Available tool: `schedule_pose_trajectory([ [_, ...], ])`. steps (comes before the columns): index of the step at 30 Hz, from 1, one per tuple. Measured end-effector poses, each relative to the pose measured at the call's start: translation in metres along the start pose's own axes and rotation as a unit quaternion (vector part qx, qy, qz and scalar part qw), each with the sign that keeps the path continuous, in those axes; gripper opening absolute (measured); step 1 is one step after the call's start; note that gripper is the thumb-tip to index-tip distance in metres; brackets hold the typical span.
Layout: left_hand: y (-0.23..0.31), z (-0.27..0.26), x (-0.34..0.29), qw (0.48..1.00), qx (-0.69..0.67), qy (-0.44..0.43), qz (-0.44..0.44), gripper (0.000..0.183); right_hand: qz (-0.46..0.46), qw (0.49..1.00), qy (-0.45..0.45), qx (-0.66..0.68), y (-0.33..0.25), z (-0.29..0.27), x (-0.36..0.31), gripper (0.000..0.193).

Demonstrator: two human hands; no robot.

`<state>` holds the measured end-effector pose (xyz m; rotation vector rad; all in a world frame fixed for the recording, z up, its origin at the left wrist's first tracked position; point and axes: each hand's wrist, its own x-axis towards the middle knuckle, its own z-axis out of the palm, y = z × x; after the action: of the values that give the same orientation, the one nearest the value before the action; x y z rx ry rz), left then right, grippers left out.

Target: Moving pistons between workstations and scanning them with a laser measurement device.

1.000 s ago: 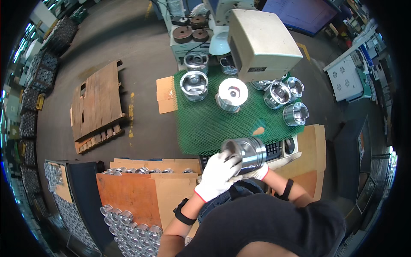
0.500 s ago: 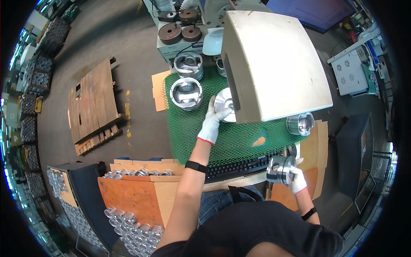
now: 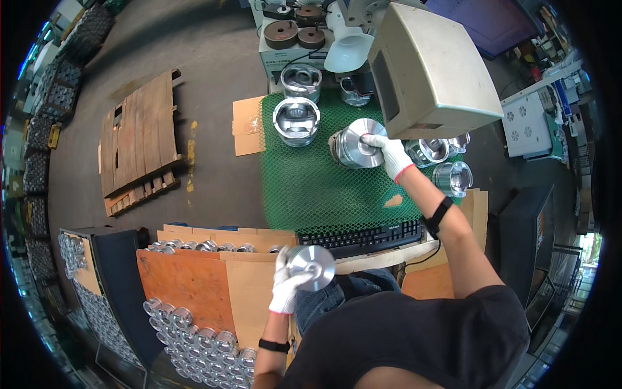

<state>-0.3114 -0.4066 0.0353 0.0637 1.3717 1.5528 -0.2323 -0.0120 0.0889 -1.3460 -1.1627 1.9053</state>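
My left hand (image 3: 285, 285), in a white glove with red trim, grips a silver metal piston (image 3: 313, 267) in front of my body, its flat round crown turned up. Over the green mesh mat (image 3: 311, 194), my gloved right hand (image 3: 391, 154) has its fingers on the crown of another piston (image 3: 355, 144), which is tilted; its underside is hidden. Two pistons, one in front (image 3: 296, 122) and one behind (image 3: 301, 82), stand hollow side up at the mat's left. More pistons (image 3: 452, 179) sit at its right, beside my right forearm.
A large beige machine housing (image 3: 440, 71) overhangs the mat. A black keyboard (image 3: 363, 240) lies along the near edge. Brown discs (image 3: 280, 34) rest on a box at the back. At left, cardboard-lined bins hold many pistons (image 3: 206, 337). A wooden pallet (image 3: 139, 136) lies on the floor.
My left hand has drawn back from beside the housing toward my body, now with a piston. My right hand has moved from the lower right up to a piston over the mat.
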Motion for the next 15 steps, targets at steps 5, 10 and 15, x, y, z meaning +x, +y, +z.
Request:
schedule_pose_trajectory([
  [5,-0.007,-0.063,-0.068,0.977,-0.108,0.174,-0.064,0.103,0.001,0.999,-0.040,-0.032,-0.002,0.012,0.015,0.024],
  [10,-0.005,-0.069,-0.081,0.971,-0.131,0.201,-0.020,0.093,-0.023,0.986,-0.102,-0.132,-0.015,0.001,0.030,0.028],
  [15,-0.016,-0.066,-0.087,0.966,-0.176,0.191,0.014,0.086,-0.254,0.707,-0.035,-0.659,-0.059,0.028,-0.017,0.068],
])
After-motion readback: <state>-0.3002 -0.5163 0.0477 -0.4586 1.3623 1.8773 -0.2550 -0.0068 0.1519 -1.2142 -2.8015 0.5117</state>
